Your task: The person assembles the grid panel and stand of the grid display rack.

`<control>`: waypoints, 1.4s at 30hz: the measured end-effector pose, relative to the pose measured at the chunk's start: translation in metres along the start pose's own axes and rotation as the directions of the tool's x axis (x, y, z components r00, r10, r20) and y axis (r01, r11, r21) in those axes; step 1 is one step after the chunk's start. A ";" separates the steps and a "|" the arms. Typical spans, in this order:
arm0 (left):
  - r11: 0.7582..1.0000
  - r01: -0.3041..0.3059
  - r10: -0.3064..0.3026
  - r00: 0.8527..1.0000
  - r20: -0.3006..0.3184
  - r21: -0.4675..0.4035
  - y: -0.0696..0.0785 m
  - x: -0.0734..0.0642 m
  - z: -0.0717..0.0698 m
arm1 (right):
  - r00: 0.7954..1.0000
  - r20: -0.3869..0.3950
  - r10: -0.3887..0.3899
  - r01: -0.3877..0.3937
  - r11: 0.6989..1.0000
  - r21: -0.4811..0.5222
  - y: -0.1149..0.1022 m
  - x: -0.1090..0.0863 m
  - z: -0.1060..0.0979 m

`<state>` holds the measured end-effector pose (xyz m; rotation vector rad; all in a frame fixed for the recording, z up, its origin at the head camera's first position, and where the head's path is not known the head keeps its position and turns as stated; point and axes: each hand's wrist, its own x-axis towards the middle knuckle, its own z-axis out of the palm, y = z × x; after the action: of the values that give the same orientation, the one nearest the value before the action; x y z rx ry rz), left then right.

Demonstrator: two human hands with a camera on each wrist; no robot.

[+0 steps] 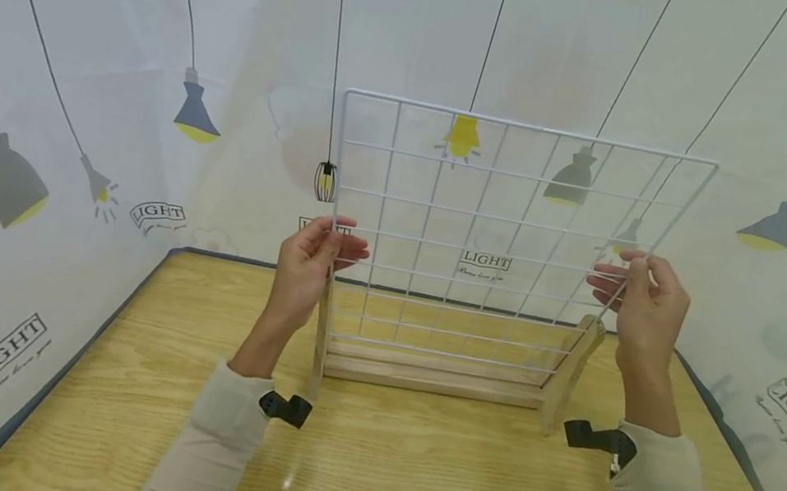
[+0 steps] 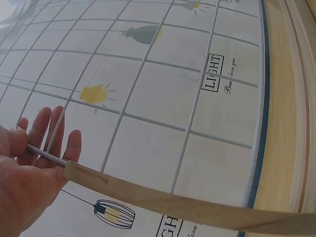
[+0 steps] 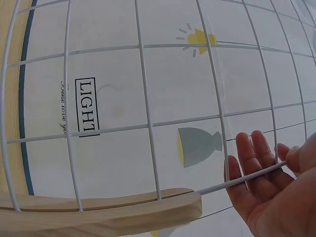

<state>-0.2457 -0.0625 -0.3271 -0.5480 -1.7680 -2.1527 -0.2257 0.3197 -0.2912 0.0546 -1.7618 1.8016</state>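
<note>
A white wire grid panel point(image 1: 476, 207) stands upright between the two side posts of a wooden stand point(image 1: 431, 381). My left hand point(image 1: 309, 259) holds the panel's left edge wire, thumb on the near side and fingers behind the mesh. On the opposite edge, my right hand point(image 1: 650, 304) pinches the wire the same way. Just below the left hand in the left wrist view is the left post point(image 2: 148, 197). The right wrist view shows the right post point(image 3: 123, 215), with the panel's edge running along it beside my right fingers.
The stand rests on a wood-grain table point(image 1: 409, 463). Behind and to both sides hangs a white backdrop point(image 1: 271, 39) printed with lamps and lettering. Each forearm carries a black strap mount, the left mount point(image 1: 286, 408) and the right mount point(image 1: 599, 440).
</note>
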 end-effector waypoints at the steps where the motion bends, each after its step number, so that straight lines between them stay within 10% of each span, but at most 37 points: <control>1: 1.000 -0.001 0.001 1.000 0.001 0.002 0.000 0.000 0.000 | 1.000 0.000 -0.002 0.002 1.000 0.004 0.001 0.000 0.000; 42: 0.997 -0.045 0.046 0.999 -0.003 0.061 0.006 0.003 -0.002 | 0.996 0.045 0.079 -0.084 0.989 0.122 0.000 0.000 -0.004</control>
<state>-0.2459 -0.0656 -0.3203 -0.5622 -1.7945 -2.0609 -0.2237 0.3236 -0.2921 0.0707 -1.7007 1.9798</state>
